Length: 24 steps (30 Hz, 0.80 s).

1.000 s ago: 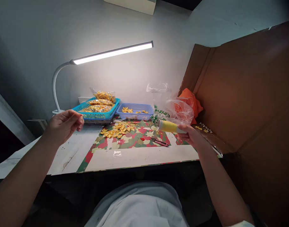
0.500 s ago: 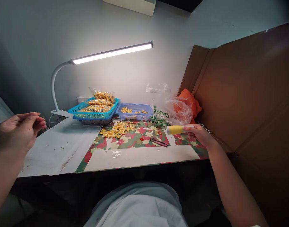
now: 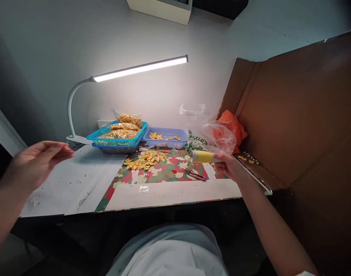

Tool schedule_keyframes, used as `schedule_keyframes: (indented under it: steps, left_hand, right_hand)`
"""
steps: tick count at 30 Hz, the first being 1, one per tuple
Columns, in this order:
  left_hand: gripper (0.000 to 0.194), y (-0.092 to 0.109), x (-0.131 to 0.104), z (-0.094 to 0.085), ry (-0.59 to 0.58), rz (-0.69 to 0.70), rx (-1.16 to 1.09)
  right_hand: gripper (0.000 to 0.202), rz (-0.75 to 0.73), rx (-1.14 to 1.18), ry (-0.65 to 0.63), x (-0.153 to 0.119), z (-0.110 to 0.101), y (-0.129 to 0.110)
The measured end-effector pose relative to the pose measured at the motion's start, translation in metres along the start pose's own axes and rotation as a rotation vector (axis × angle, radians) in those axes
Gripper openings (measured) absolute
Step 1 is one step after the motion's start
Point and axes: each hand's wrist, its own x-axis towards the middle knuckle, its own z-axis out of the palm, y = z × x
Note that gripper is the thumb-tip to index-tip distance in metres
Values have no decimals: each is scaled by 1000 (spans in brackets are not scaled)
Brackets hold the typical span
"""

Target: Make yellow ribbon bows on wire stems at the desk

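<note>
My right hand (image 3: 225, 165) grips one end of a spool of yellow thread (image 3: 202, 156), held level over the right part of the table. Off to the left, my left hand (image 3: 45, 161) is raised above the white tabletop with thumb and fingers pinched together. A fine thread showed at that pinch a moment ago; it is too thin to make out now. Between the hands lie yellow ribbon bows (image 3: 142, 160) on thin sticks. Small scissors with a dark red handle (image 3: 195, 175) rest near a small red piece (image 3: 174, 171).
A lit lamp (image 3: 141, 69) arches over the table. Behind the bows stand a turquoise basket (image 3: 118, 142) with bagged yellow pieces and a lilac basket (image 3: 165, 142) with a few bows. Plastic bags (image 3: 221, 136) crowd the back right, beside a tall cardboard sheet (image 3: 302, 115).
Both hands have come inward: the left moved right and slightly down, the right moved left with the spool. The view has shifted slightly.
</note>
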Motion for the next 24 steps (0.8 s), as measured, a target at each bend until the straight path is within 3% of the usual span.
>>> schedule_keyframes:
  steps: [3,5,7,10,11,13,16,18,21,24]
  left_hand:
    - [29,38,-32,78,-305,0,-224]
    - [25,54,-55,129,-581,-33,-274]
    - [23,61,-75,173,-878,-57,-283]
    - [27,57,-94,217,-1105,-159,-357]
    - [31,53,-96,224,-1122,-196,-411]
    - [34,46,-94,229,-1024,-257,-529]
    - [33,38,-80,219,-834,-257,-575]
    - [32,38,-69,209,-793,-198,-463]
    - [33,44,-58,196,-866,-42,-124]
    - [43,55,-52,186,-971,-1,72]
  right_hand:
    - [33,-22,-21,-50,5,14,-7]
    - [34,-52,-37,-80,7,22,-13]
    - [34,-77,-54,-98,7,29,-19]
    - [35,-90,-67,-105,5,37,-24]
    - [36,-91,-56,-104,4,38,-24]
    - [36,-91,-10,-109,2,38,-22]
    - [36,-56,14,-159,0,37,-16]
    - [36,-12,-26,-218,-1,36,-13]
    - [35,19,-125,-269,-4,38,-14]
    - [34,5,-282,-258,-9,40,-18]
